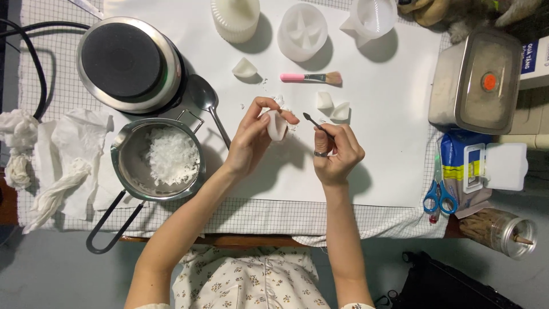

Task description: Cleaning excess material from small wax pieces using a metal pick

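Hands work a white wax piece over the paper sheet (394,143).
Left hand (251,137) pinches the wax piece (277,127) up toward the carving tool (315,123), which the right hand (337,151) grips pen-like, tip just beside it.

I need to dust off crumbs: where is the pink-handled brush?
The pink-handled brush lies on the white sheet in the head view, beyond both hands, just above two small white wax pieces.

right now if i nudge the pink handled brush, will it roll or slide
The pink-handled brush lies flat on the white sheet. Its rounded handle would probably roll a little, while the flat bristle end likely checks it. It looks slim, so probably light enough to skid.
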